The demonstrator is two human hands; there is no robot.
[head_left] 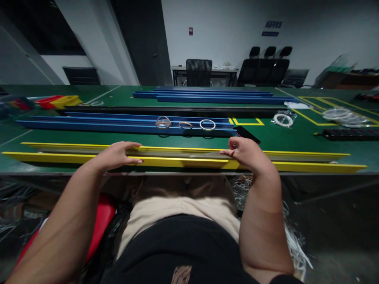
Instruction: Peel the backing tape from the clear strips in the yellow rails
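Observation:
A long yellow channel (177, 161) lies along the front edge of the bench, with two raised walls and a greyish inside. My left hand (114, 156) grips across it left of the middle, fingers over the far wall and thumb at the near wall. To the right, my right hand (244, 152) bends at the wrist over the channel, its thumb and fingers pinched together. A thin pale strip (207, 154) appears to run from those fingertips leftward inside the channel; its far end is hard to make out.
Behind lie blue channels (118, 127) bearing several tape rolls (207, 125), a dark phone-like slab (247, 134) and a long black bar (177, 109). Bagged rolls (283, 119) sit at right, yellow and red bins (66, 101) at left. A red seat (102, 221) stands below.

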